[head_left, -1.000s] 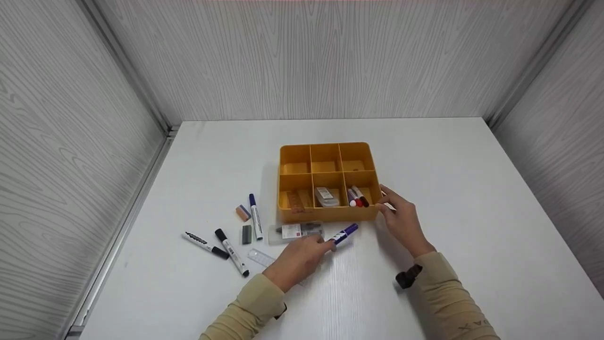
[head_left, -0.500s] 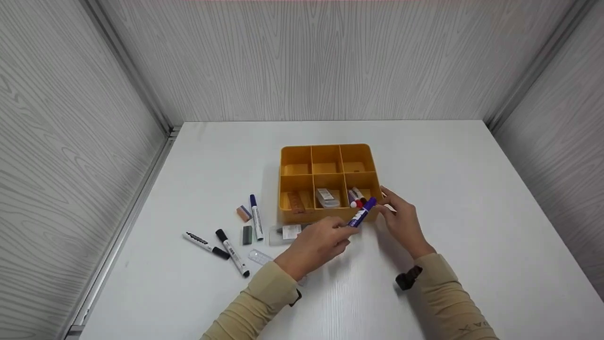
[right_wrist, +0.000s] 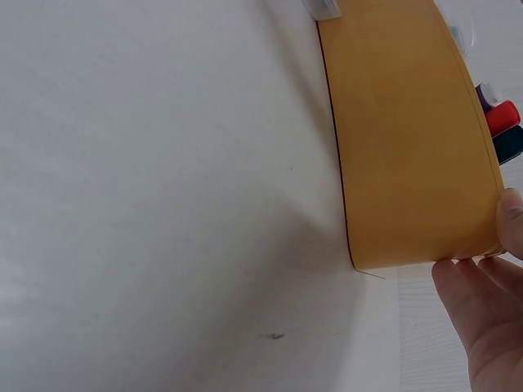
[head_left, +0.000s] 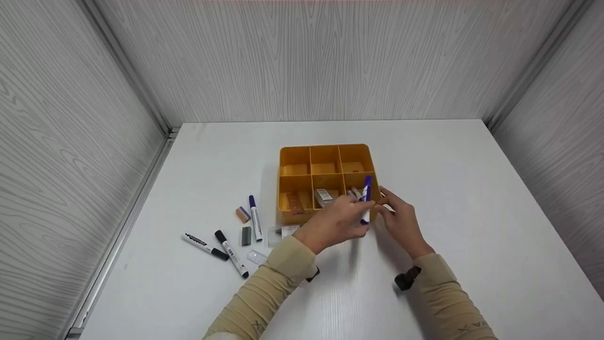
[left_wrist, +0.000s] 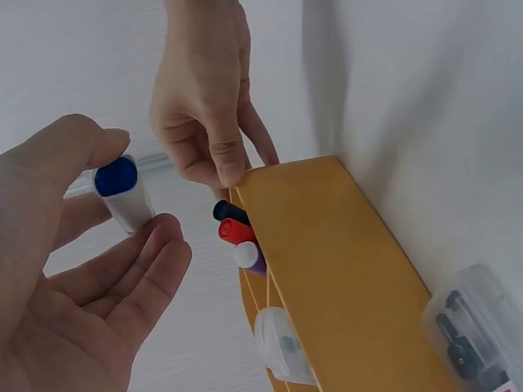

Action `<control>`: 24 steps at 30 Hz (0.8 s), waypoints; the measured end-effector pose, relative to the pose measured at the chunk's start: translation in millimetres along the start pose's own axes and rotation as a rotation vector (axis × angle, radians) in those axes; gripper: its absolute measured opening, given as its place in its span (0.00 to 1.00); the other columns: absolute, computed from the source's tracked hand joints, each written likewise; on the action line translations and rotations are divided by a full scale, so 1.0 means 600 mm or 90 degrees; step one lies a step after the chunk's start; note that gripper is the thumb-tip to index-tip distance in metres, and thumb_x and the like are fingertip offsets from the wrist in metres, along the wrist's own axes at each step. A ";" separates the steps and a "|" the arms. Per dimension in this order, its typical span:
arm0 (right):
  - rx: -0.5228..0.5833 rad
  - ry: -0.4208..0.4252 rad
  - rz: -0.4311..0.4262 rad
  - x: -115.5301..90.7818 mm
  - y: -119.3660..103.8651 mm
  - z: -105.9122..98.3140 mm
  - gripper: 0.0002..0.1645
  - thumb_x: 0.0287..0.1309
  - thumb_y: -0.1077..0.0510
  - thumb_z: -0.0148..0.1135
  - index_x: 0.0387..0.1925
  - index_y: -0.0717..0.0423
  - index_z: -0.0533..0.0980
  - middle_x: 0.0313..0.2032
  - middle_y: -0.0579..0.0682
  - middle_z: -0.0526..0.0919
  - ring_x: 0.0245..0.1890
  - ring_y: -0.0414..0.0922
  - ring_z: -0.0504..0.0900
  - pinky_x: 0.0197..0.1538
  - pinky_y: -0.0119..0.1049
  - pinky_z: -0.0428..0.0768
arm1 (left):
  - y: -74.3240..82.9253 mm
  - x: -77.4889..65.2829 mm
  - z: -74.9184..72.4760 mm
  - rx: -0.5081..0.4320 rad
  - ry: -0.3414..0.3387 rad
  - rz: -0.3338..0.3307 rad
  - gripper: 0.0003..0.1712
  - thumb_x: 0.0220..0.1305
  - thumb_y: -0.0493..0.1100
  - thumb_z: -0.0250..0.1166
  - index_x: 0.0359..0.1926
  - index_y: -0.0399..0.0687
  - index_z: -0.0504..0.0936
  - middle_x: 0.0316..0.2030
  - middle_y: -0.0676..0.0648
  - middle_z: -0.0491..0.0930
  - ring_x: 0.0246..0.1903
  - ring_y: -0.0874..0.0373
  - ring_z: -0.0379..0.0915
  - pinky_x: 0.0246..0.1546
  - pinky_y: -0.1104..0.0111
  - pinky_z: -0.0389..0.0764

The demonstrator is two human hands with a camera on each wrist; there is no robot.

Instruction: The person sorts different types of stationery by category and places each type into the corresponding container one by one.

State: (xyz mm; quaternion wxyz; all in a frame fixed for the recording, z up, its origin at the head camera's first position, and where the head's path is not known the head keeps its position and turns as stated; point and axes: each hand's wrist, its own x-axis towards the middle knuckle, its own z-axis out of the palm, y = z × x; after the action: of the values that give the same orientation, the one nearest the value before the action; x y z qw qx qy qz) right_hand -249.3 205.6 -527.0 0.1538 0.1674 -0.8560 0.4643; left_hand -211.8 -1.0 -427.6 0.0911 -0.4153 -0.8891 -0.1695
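My left hand [head_left: 332,224] pinches a purple-and-white marker [head_left: 366,189] over the near right compartment of a yellow divided box [head_left: 295,157]. In the left wrist view, the marker's blue end [left_wrist: 117,176] lies under the thumb, its white barrel against the fingers. My right hand [head_left: 401,224] grips the box's near right corner, thumb at the rim and fingers against the side [right_wrist: 409,139]. Several capped pens [left_wrist: 237,231] stick up in that near right compartment. A small clear case [left_wrist: 282,347] sits in the middle near one, and an orange translucent piece [head_left: 295,202] in the left near one.
Left of the box lie a blue-capped marker [head_left: 255,219], two black-capped markers [head_left: 232,255], an orange-and-blue eraser [head_left: 243,215] and a dark grey block [head_left: 246,236]. A clear case [left_wrist: 478,335] with dark pieces lies before the box, near a clear plastic strip [head_left: 256,257].
My left hand has carried the marker rightward and up from in front of the box, tipping it more upright over the near right compartment. The right hand keeps its place on the corner.
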 end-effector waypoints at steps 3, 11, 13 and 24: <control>-0.001 0.003 -0.010 -0.001 0.000 0.001 0.04 0.55 0.60 0.57 0.32 0.57 0.75 0.58 0.59 0.70 0.55 0.56 0.71 0.44 0.41 0.77 | 0.001 0.020 -0.004 -0.011 -0.038 -0.021 0.25 0.57 0.49 0.59 0.57 0.51 0.71 0.35 0.52 0.76 0.30 0.64 0.66 0.30 0.80 0.71; -0.024 0.022 -0.030 -0.003 -0.001 -0.001 0.02 0.56 0.65 0.56 0.31 0.58 0.75 0.56 0.59 0.72 0.54 0.56 0.72 0.42 0.41 0.78 | -0.011 0.063 0.004 -0.068 -0.103 -0.095 0.22 0.61 0.52 0.56 0.53 0.47 0.74 0.40 0.50 0.79 0.36 0.62 0.71 0.37 0.74 0.74; -0.029 0.018 -0.029 -0.003 0.000 -0.001 0.03 0.56 0.62 0.56 0.32 0.58 0.75 0.57 0.59 0.71 0.54 0.56 0.72 0.42 0.41 0.78 | -0.017 0.070 0.009 -0.072 -0.111 -0.108 0.22 0.62 0.52 0.55 0.52 0.46 0.74 0.41 0.50 0.78 0.37 0.61 0.71 0.38 0.73 0.74; -0.046 0.012 -0.006 -0.004 0.000 0.001 0.06 0.55 0.58 0.56 0.33 0.56 0.76 0.58 0.54 0.70 0.56 0.52 0.72 0.43 0.40 0.78 | -0.029 0.082 0.035 -0.049 -0.145 -0.155 0.23 0.63 0.54 0.52 0.54 0.47 0.73 0.44 0.48 0.75 0.41 0.59 0.69 0.43 0.69 0.73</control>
State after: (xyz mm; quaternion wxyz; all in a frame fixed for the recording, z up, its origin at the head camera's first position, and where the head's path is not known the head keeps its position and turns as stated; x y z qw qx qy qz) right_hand -247.2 205.2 -528.3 0.1698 0.1615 -0.8700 0.4338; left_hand -256.9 31.1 -436.2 -0.0474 -0.3244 -0.9302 -0.1650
